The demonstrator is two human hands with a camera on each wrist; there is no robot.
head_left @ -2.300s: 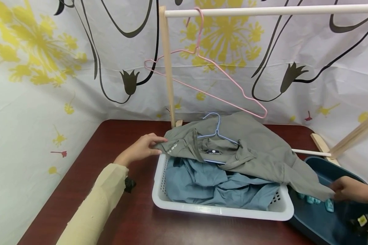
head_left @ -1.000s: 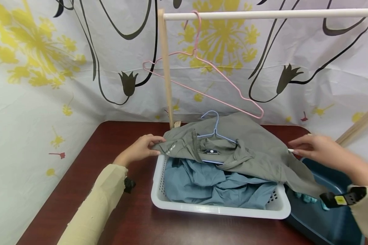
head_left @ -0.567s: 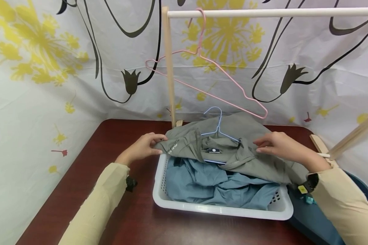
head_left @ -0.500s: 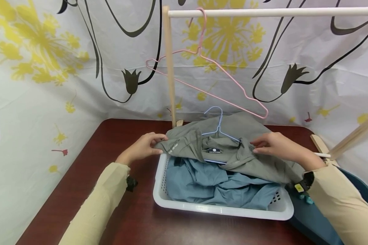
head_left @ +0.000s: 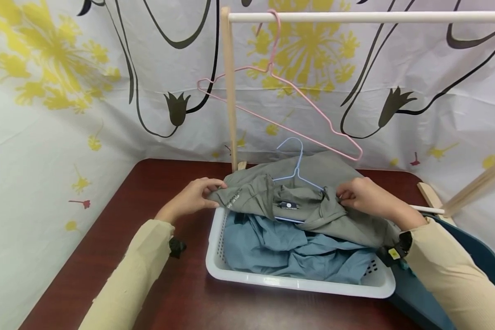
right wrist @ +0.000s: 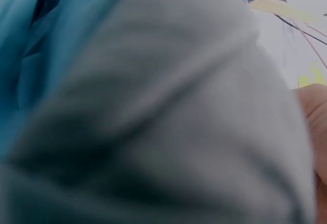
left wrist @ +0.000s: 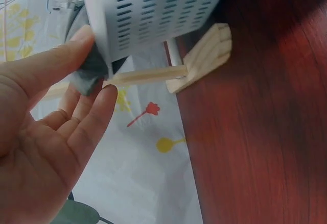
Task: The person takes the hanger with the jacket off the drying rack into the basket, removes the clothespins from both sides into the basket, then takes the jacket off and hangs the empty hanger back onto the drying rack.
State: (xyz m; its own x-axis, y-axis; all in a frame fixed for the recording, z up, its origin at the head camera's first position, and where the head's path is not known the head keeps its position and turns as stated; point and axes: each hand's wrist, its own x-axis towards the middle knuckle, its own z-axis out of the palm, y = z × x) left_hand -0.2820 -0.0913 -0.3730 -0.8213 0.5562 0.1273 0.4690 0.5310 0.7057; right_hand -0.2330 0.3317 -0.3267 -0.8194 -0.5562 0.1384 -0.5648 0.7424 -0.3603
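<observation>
A grey-green shirt lies across the back of a white basket, over crumpled blue clothing. In its collar sits a light blue hanger, hook up, with its bottom bar showing below the collar. My left hand pinches the shirt's left end; the left wrist view shows that grey cloth between thumb and fingers. With curled fingers, my right hand pinches the shirt just right of the collar. In the right wrist view, blurred shirt fabric covers most of the picture.
Behind the basket, a pink hanger hangs from the white rail of a wooden-post rack. A dark blue bin stands at the right, partly under my right sleeve. The dark red table meets a patterned curtain behind.
My right hand has left the shirt's right sleeve end over the bin, moved left and gripped the cloth beside the collar. The blue hanger's hook has risen slightly. My left hand stays in place.
</observation>
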